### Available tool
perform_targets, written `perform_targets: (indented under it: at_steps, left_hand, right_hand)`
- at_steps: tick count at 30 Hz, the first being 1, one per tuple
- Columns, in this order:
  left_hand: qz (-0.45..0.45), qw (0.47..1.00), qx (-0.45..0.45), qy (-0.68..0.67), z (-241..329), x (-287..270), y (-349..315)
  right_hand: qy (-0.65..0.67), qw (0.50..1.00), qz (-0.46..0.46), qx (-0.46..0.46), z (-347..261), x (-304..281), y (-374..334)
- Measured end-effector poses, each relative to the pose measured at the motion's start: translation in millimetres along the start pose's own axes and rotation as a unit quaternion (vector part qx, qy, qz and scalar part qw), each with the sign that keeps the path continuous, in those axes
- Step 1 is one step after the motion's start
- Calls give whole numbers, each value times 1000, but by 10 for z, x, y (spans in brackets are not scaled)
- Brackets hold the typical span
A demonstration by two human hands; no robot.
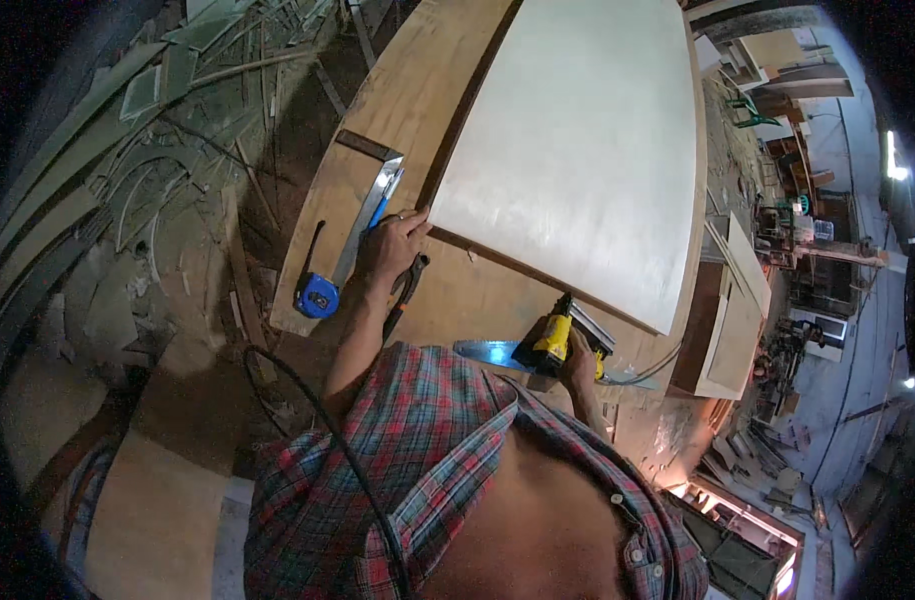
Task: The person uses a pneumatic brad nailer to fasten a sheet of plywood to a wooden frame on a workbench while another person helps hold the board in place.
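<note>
A large white panel (577, 150) with brown edges lies on a wooden worktable (427, 60). At the panel's near left corner, my left hand (392, 245) has its fingers closed on the edge. My right hand (580, 365) grips a yellow and black nail gun (553, 338), its nose against or very close to the panel's near edge. Beside my left hand lie a metal try square (362, 225) and a blue pen or pencil (383, 203). Pincers (405, 295) with dark and orange handles rest by my left wrist, partly hidden by it.
A blue tape measure (318, 296) sits near the table's left edge. A saw blade (492, 352) shows in front of my shirt. Scrap boards (167, 150) cover the floor at left; a wooden box-like piece (722, 340) stands at right. A black cord (347, 450) crosses my shirt.
</note>
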State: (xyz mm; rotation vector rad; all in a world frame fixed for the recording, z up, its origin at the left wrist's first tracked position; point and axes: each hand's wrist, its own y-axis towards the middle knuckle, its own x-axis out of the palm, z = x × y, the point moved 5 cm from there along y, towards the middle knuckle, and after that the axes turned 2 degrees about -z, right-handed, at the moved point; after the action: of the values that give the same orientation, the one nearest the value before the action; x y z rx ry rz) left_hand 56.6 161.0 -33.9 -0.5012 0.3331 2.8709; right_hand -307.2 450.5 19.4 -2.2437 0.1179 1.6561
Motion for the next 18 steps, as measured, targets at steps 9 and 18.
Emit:
perform_targets:
  at_steps: [9,18]
  left_hand:
    - [7,997,-4,-77,-175,67,-42]
    - [-18,1000,24,-10,140,-96,-21]
  right_hand:
    - [-2,1000,12,-2,-123,-73,-12]
    - [10,1000,0,6,-158,-116,12]
